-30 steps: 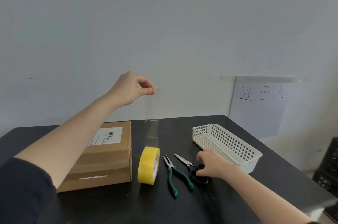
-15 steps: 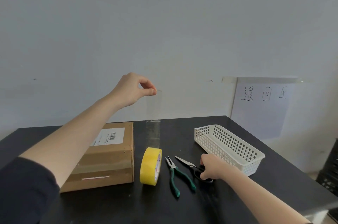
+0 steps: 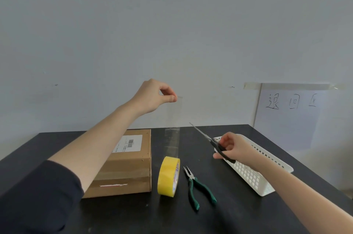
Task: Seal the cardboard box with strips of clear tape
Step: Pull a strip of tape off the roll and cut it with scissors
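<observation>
A closed brown cardboard box (image 3: 131,168) with a white barcode label lies at the left of the black table (image 3: 225,214). Just right of it a yellow tape roll (image 3: 169,176) stands on edge. A clear strip of tape (image 3: 172,138) runs straight up from the roll to my left hand (image 3: 152,97), which pinches its top end high above the table. My right hand (image 3: 234,148) grips black-handled scissors (image 3: 210,141) in the air, blades pointing up and left toward the strip and apart from it.
Green-handled pliers (image 3: 196,186) lie on the table right of the roll. A white perforated basket (image 3: 254,172) sits at the right, partly behind my right hand. A paper sheet with handwriting (image 3: 290,113) is taped to the wall at the right.
My right hand has lifted the scissors off the table and raised them toward the stretched tape. My left hand still holds the strip up in about the same place.
</observation>
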The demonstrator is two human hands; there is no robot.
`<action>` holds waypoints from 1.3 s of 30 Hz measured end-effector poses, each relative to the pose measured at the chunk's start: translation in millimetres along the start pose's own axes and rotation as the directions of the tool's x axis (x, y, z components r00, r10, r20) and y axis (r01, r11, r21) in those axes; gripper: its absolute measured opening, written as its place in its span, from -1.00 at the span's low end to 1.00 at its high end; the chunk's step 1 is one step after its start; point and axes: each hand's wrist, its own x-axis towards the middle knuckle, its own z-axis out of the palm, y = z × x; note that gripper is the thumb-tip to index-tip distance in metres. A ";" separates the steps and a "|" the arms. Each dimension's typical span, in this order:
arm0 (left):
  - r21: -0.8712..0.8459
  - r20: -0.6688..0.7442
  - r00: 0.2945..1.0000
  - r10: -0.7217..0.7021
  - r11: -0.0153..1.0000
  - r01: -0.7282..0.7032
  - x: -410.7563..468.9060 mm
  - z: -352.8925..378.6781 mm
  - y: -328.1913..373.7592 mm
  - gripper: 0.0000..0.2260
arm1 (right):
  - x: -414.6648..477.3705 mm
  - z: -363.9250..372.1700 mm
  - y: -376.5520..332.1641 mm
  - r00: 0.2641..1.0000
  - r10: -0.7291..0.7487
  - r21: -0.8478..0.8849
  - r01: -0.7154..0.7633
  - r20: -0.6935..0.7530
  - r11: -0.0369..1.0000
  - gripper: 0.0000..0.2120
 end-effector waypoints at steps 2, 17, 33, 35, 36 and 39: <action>0.001 0.002 1.000 -0.001 1.000 0.001 -0.2 0.2 0.7 -0.96 | -0.1 -7.7 -12.3 0.999 -0.023 0.018 0.024 -0.023 1.000 -0.51; 0.005 -0.003 1.000 -0.001 1.000 0.001 1.7 -0.1 -1.6 -0.96 | -9.6 -43.0 -71.7 0.959 -0.190 -0.126 0.219 0.209 0.968 -0.44; 0.014 -0.012 1.000 0.017 1.000 -0.017 1.7 -0.4 -2.0 -0.96 | 15.1 -21.4 -115.0 0.945 -0.217 -0.326 0.291 0.244 0.899 -0.45; 0.015 -0.010 1.000 0.020 1.000 -0.020 2.2 -0.5 -2.3 -0.97 | 14.6 -18.8 -117.3 0.945 -0.223 -0.338 0.295 0.238 0.894 -0.47; 0.014 -0.010 1.000 0.022 1.000 -0.022 2.4 -0.7 -2.4 -0.97 | 14.1 -17.9 -118.3 0.945 -0.227 -0.340 0.299 0.235 0.892 -0.48; 0.017 -0.008 1.000 0.020 1.000 -0.020 2.2 -1.3 -3.0 -0.97 | 13.6 -16.5 -119.4 0.943 -0.241 -0.335 0.309 0.229 0.890 -0.52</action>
